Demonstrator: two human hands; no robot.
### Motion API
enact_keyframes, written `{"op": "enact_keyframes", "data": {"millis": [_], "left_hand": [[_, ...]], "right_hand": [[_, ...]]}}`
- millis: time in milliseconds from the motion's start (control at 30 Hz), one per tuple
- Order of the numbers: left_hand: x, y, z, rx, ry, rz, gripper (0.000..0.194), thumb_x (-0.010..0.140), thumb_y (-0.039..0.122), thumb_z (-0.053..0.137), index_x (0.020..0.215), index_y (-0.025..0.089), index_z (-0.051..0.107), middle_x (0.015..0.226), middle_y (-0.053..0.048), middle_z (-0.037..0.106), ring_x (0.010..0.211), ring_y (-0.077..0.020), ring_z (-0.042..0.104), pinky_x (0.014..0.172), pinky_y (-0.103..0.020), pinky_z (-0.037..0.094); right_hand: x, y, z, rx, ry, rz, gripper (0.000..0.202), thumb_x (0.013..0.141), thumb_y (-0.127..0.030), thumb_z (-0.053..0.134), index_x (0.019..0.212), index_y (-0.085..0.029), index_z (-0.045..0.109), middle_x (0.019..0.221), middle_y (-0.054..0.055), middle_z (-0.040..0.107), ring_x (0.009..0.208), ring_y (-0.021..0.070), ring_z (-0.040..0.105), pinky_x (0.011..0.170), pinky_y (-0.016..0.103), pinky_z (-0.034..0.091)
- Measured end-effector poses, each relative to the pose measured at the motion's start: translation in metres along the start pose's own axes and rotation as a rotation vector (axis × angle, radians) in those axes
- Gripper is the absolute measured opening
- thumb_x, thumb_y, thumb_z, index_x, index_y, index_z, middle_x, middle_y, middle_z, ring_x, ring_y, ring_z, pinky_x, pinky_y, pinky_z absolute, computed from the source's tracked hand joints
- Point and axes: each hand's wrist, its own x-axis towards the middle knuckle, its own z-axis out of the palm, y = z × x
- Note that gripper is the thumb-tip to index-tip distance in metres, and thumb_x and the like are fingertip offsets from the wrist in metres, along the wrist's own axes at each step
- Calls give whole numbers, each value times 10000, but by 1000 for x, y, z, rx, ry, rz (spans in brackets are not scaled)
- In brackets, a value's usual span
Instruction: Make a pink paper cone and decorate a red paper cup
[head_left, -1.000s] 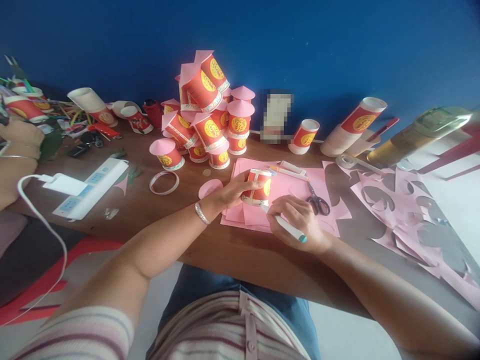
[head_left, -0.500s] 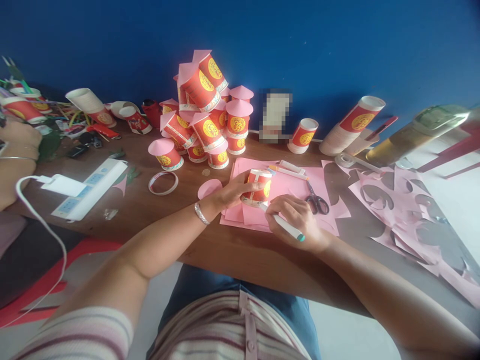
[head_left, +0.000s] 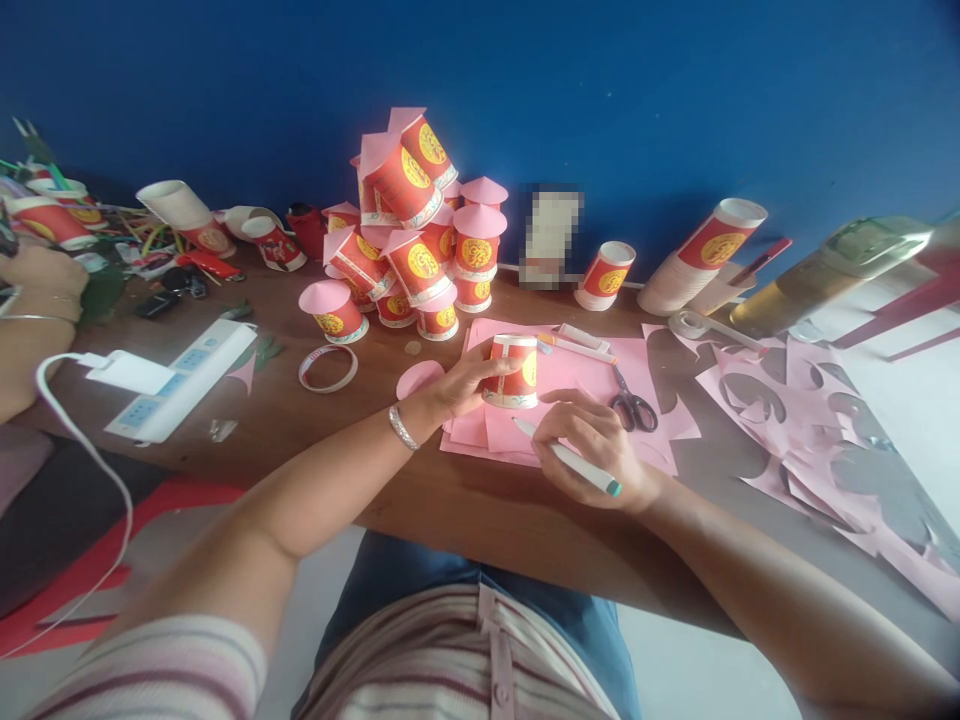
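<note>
My left hand [head_left: 472, 380] is closed around a red paper cup [head_left: 516, 385] with a yellow emblem, held upside down over pink paper sheets [head_left: 502, 440]. Marks run along the white band at its lower rim. In my right hand [head_left: 592, 450] is a white marker [head_left: 577, 465] with a green end. Its tip points at the cup from below right, a small gap away from it. Black-handled scissors [head_left: 634, 408] lie on the pink sheets, near an orange and white marker [head_left: 585, 345]. A pink paper disc [head_left: 420, 379] lies beside my left wrist.
Stacked red cups with pink cone tops [head_left: 416, 265] stand at the back. Cup stacks [head_left: 701, 255] and a tape roll [head_left: 688, 323] are right of them. Pink offcuts [head_left: 810, 440] cover the right side. A power strip [head_left: 184, 380] and another person's hand [head_left: 45, 285] are at left.
My right hand has drawn the marker tip down and away from the cup's rim. The cup has been turned slightly and stands straighter in my left hand.
</note>
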Motion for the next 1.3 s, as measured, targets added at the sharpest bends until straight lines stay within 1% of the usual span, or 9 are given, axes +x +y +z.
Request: {"op": "enact_keyframes", "data": {"millis": [133,300,500,667,867,967,1067,1200,1300], "left_hand": [[0,0,-1,-20,35,13,278,894,357,726,1136,220,720,1002,-54,722,934,-198,695,766,-279,585],[3,-1,-1,-51,20,93,295,908,349,710,1174,221,721,1102,-83,740,1044,-229,702,909,-335,584],[6,-3,-2,-92,-4,34,290,900,385,715,1123,202,744,1237,-106,727,1146,-265,683,919,-341,589],[1,0,2,-16,-31,-13,441,885,471,729,1256,235,700,1127,-83,739,1033,-237,699,855,-334,589],[0,4,7,40,-7,-42,522,812,454,816,1243,187,688,977,-54,723,898,-175,683,777,-265,560],[1,4,6,16,-5,-30,502,815,435,813,1241,202,689,1046,-68,728,944,-183,690,832,-285,571],[3,3,4,9,2,3,406,846,422,779,1182,205,712,1067,-74,724,991,-198,690,862,-302,575],[3,1,2,-13,38,-1,292,880,405,722,1102,216,736,1098,-88,717,1078,-230,673,883,-318,581],[3,2,3,-29,3,-4,304,885,418,705,1110,217,734,1140,-95,713,1077,-241,672,887,-333,582]], "right_hand": [[1,0,-1,-13,5,15,212,865,-55,585,969,-235,542,754,-29,672,624,144,618,1018,538,559],[1,0,0,7,-5,65,202,873,-60,572,964,-238,548,773,-34,676,635,137,623,1091,575,518],[1,0,0,67,-38,64,181,897,-69,561,961,-238,556,779,-40,677,631,128,616,1155,586,474],[1,-1,1,90,-68,42,168,899,-72,577,966,-225,556,796,-24,690,646,134,640,1153,580,487],[2,-1,1,118,-81,29,157,918,-80,575,981,-223,556,794,-26,687,645,127,635,1116,571,520],[0,0,1,79,-41,5,178,900,-72,599,991,-218,557,797,-16,688,658,137,641,1029,543,577],[-1,0,2,32,-2,27,185,899,-85,618,1014,-217,559,814,2,688,693,155,648,937,511,615],[-1,-1,2,48,10,55,179,910,-81,598,1020,-216,558,813,-3,675,691,150,639,1013,546,591],[-1,-1,2,61,-13,52,177,915,-82,586,1022,-221,560,823,-11,680,675,142,633,1032,545,586]]}}
